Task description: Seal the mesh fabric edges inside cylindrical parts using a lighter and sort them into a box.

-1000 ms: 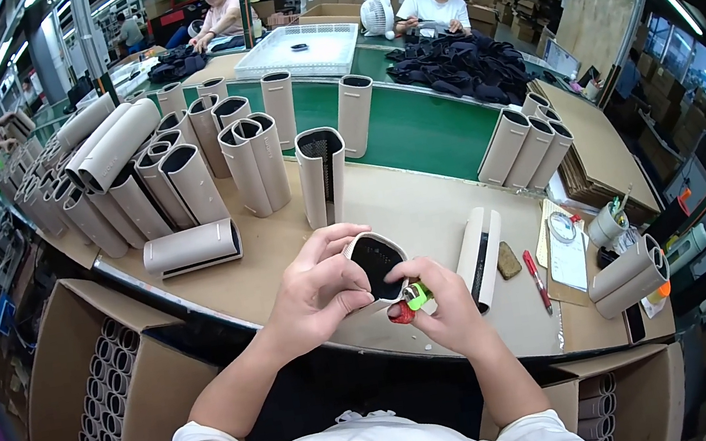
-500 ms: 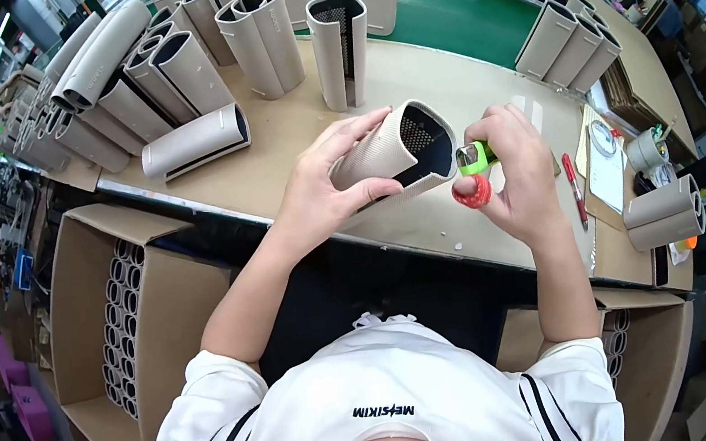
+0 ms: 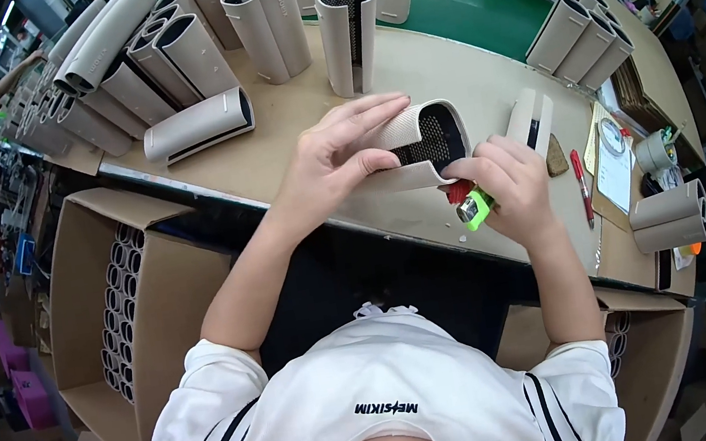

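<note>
left hand (image 3: 330, 158): grasping beige sleeve (image 3: 431, 140); right hand (image 3: 508, 188): grasping green lighter (image 3: 478, 206), near sleeve's rim (image 3: 462, 124); table edge (image 3: 410, 233) near

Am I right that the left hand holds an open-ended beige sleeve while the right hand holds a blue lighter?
Nearly: the lighter is bright green, not blue, as the head view shows. The left hand does hold the open-ended beige sleeve, and the right hand does hold the lighter.
</note>
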### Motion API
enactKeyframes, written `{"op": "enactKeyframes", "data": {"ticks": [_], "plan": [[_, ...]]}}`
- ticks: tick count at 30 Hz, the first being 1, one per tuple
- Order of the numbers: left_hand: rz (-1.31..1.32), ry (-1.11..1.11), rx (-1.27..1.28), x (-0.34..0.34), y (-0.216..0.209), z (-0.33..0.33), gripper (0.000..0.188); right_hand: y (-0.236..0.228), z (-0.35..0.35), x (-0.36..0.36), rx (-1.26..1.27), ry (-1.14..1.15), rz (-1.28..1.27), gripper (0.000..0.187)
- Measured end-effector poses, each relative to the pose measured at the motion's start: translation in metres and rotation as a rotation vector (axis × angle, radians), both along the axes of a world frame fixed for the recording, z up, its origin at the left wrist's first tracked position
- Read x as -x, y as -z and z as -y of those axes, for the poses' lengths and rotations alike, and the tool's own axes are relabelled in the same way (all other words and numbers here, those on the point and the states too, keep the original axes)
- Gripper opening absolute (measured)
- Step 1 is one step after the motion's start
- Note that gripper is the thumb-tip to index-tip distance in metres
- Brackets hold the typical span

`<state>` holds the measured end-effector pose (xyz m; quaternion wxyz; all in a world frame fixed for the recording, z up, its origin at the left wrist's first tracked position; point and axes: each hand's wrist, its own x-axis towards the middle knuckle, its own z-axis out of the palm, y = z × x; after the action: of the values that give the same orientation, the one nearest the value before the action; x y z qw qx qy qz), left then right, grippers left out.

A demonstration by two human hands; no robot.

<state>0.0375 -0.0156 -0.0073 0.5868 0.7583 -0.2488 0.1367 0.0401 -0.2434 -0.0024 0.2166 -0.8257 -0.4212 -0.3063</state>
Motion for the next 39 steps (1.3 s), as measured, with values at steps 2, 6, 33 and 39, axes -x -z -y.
{"op": "enactKeyframes", "data": {"ticks": [2,6,33,39], "plan": [[0.238,-0.148,-0.057,-0.003,0.008,0.007,0.047,0.014,-0.007,0.001,-0.096,0.016,-0.007,0.024],[0.4,-0.246,-0.101,0.018,0.016,0.02,0.039,0.018,-0.019,0.014,-0.257,0.096,-0.03,0.024],[0.168,-0.211,-0.039,0.027,0.016,0.023,0.021,0.045,-0.042,0.016,-0.5,0.037,-0.126,0.023],[0.186,-0.21,-0.049,0.032,0.015,0.023,0.021,0.043,-0.038,0.023,-0.506,0.026,-0.188,0.023]]}}
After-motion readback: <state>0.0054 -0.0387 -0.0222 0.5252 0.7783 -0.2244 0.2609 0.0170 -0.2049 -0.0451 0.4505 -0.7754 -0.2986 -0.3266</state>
